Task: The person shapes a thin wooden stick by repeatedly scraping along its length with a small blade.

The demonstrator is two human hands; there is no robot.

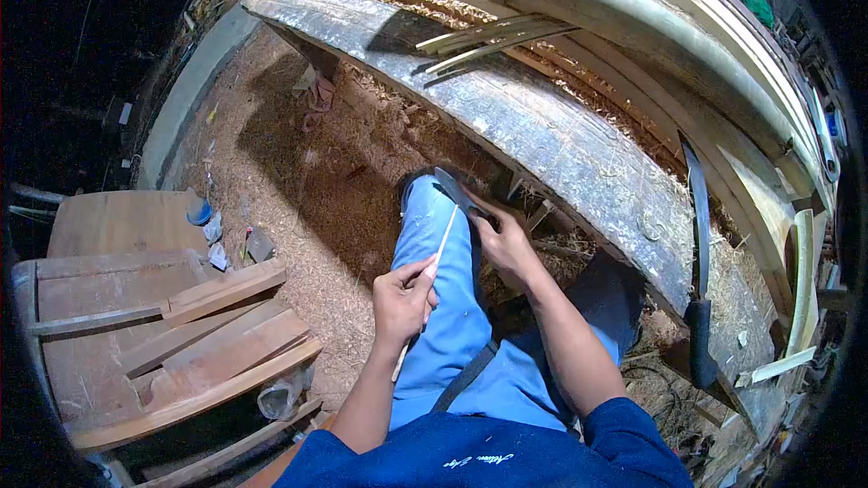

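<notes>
Over my blue-trousered leg, my left hand (404,303) is closed around a thin, pale strip of bamboo (446,237). The strip slants up and away from my fist, and its lower end shows below my wrist. Gripped in my right hand (504,242) is a knife with a dark, broad blade (449,186); its handle is mostly hidden by my fingers. The blade lies by my knee, close to the far end of the strip. Whether the edge touches the strip, I cannot tell.
A worn plank bench (551,140) crosses in front of me, with split bamboo strips (493,39) and a long black-handled knife (698,226) on it. Behind lies a thick bamboo pole (597,14). Boards (226,352) are stacked at left; shavings cover the ground (316,244).
</notes>
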